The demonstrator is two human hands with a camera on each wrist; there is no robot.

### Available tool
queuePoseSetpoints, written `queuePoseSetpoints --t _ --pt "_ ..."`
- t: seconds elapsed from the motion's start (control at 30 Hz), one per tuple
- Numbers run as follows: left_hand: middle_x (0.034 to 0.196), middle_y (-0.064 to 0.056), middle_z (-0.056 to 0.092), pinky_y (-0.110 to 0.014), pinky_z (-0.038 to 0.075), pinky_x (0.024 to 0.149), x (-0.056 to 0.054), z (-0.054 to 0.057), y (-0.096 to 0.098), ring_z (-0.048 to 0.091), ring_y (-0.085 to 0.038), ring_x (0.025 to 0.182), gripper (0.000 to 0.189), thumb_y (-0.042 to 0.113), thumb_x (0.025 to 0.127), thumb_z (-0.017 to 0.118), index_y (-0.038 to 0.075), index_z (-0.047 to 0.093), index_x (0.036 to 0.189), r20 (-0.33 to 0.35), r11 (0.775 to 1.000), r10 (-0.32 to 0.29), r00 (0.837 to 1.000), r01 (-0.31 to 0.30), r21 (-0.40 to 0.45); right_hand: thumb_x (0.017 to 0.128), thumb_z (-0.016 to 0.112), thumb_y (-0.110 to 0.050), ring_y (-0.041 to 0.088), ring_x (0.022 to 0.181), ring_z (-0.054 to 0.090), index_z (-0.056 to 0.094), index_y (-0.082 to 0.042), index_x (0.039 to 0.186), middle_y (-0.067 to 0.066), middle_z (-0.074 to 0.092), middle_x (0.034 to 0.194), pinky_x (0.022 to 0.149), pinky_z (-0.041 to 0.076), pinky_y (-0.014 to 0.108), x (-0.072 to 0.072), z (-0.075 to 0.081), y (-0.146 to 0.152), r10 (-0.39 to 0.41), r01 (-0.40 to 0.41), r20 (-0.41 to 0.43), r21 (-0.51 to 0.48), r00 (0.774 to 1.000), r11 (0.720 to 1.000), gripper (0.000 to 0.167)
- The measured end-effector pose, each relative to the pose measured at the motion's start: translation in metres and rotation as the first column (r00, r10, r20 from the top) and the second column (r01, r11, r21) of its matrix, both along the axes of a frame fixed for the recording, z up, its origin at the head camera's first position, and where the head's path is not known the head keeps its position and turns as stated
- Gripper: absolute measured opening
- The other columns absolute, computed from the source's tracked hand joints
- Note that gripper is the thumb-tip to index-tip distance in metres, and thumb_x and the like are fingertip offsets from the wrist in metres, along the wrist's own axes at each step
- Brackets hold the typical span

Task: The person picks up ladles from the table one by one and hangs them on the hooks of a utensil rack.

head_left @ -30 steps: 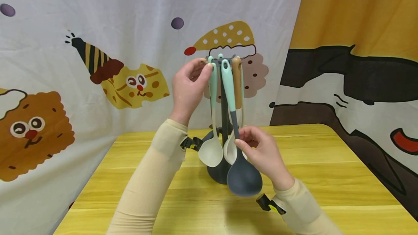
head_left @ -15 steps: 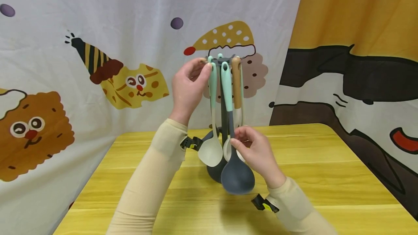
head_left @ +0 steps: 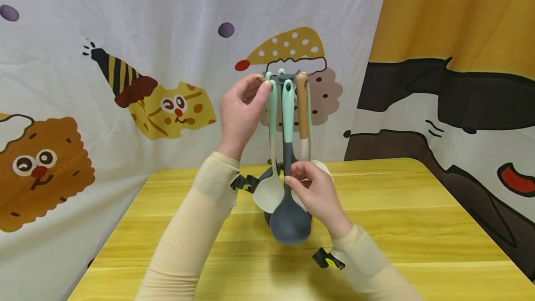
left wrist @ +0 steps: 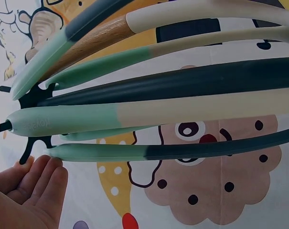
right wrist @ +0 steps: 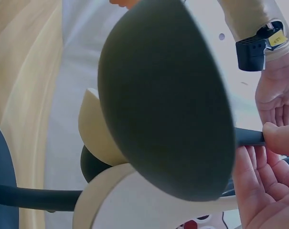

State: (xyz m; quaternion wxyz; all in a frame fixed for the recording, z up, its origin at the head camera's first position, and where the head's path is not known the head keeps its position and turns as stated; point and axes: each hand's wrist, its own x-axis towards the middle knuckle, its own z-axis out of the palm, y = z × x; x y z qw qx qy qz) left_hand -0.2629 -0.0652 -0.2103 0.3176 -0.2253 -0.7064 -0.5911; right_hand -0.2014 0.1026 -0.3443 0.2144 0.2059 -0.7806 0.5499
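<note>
At the top of a dark utensil stand (left wrist: 182, 86), my left hand (head_left: 242, 108) grips the hooked rim, its thumb at one hook tip. My right hand (head_left: 319, 194) pinches the shaft of a dark grey ladle (head_left: 291, 224) with a mint handle, just above the bowl. The ladle hangs nearly upright in front of the pole, its handle end beside the hooks; whether it sits on one is unclear. Just left of it hangs a cream spoon (head_left: 269, 194) with a mint handle. A wooden-handled utensil (head_left: 303, 110) hangs on the right, its lower part behind my right hand.
The stand is on a yellow wood-grain table (head_left: 188, 245). More utensils hang behind, partly hidden. A printed cloth (head_left: 175, 22) with cartoon figures covers the wall behind the table. Each wrist wears a small black camera, such as the right one (head_left: 328, 259).
My right hand has moved left with the ladle, swinging its bowl from the right to hang almost straight in front of the stand. My left hand stays at the hooks.
</note>
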Motion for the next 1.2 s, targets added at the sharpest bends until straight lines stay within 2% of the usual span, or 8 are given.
queuePoseSetpoints --t 0.23,0.47,0.8,0.97,1.2 --pt "0.110 -0.008 0.070 -0.031 0.052 0.091 0.001 0.000 0.000 0.066 -0.016 0.100 0.032 0.023 0.096 0.064 0.002 0.067 0.120 -0.004 1.000 -0.004 1.000 0.004 0.001 0.087 0.074 0.000 0.019 0.079 0.061 0.065 0.000 0.099 0.007 0.064 0.088 0.067 0.054 0.027 -0.005 -0.004 -0.006 0.006 -0.006 -0.037 -0.005 0.999 1.000 0.015" --pt "0.109 -0.007 0.070 -0.030 0.052 0.091 0.002 0.001 0.000 0.066 -0.016 0.100 0.032 0.024 0.096 0.064 0.002 0.067 0.119 -0.003 1.000 -0.005 1.000 0.005 -0.002 0.085 0.075 0.000 0.018 0.079 0.061 0.065 -0.001 0.099 0.006 0.064 0.088 0.065 0.055 0.028 -0.009 -0.004 -0.003 -0.053 0.060 -0.107 0.063 0.993 0.996 0.017" --pt "0.110 -0.007 0.070 -0.029 0.052 0.091 0.001 0.000 -0.001 0.066 -0.015 0.100 0.032 0.024 0.096 0.065 0.003 0.067 0.119 0.015 1.000 -0.004 1.000 0.004 0.012 0.086 0.075 0.000 0.019 0.080 0.060 0.064 -0.001 0.100 0.007 0.064 0.089 0.066 0.055 0.028 -0.009 -0.003 -0.001 -0.036 0.041 -0.083 0.060 0.996 0.997 0.017" --pt "0.111 -0.007 0.070 -0.029 0.052 0.091 0.000 -0.001 -0.002 0.066 -0.015 0.101 0.033 0.025 0.096 0.065 0.003 0.067 0.120 0.014 1.000 -0.002 1.000 0.002 0.016 0.087 0.074 -0.001 0.018 0.080 0.061 0.066 0.000 0.103 0.006 0.065 0.091 0.070 0.056 0.029 -0.010 -0.003 0.000 -0.019 0.025 -0.093 0.063 0.995 0.998 0.018" --pt "0.111 -0.007 0.070 -0.030 0.052 0.091 -0.001 -0.001 -0.001 0.066 -0.015 0.100 0.034 0.024 0.096 0.065 0.002 0.066 0.121 0.003 1.000 -0.006 1.000 0.005 0.019 0.089 0.074 -0.006 0.016 0.088 0.063 0.068 -0.002 0.111 0.004 0.068 0.099 0.078 0.055 0.032 -0.007 -0.001 0.009 -0.027 0.044 -0.172 0.100 0.985 0.994 0.023"
